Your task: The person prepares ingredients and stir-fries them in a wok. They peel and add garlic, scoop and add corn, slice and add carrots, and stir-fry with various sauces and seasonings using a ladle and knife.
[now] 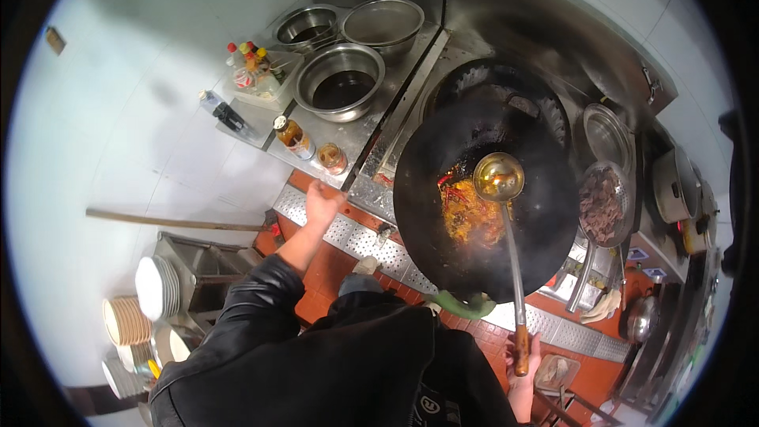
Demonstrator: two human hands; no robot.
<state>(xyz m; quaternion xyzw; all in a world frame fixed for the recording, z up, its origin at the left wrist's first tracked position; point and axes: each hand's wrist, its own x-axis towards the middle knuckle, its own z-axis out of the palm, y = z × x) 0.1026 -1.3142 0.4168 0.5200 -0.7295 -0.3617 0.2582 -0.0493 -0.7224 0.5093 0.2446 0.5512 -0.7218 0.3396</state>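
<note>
A long-handled ladle [512,257] lies across the big black wok [423,190], its bowl holding reddish, oily liquid. My right hand [522,368] is at the lower edge, fingers around the ladle's wooden handle end. Under the ladle bowl, an orange-red sauce with red chillies [466,213] spreads in the wok, with faint steam. My left hand [322,204] is off to the left, empty, its fingers partly extended. Just beyond it, on the steel counter's edge, stand a small glass jar [332,159] of brownish contents and a taller sauce bottle [293,137].
Steel bowls, one with dark liquid [341,88], stand at the back left beside a tub of seasoning bottles [257,71]. Right of the wok, a strainer [605,205] holds dark meat slices. A green cloth [461,306] touches the wok's near rim. Stacked plates [158,287] are lower left.
</note>
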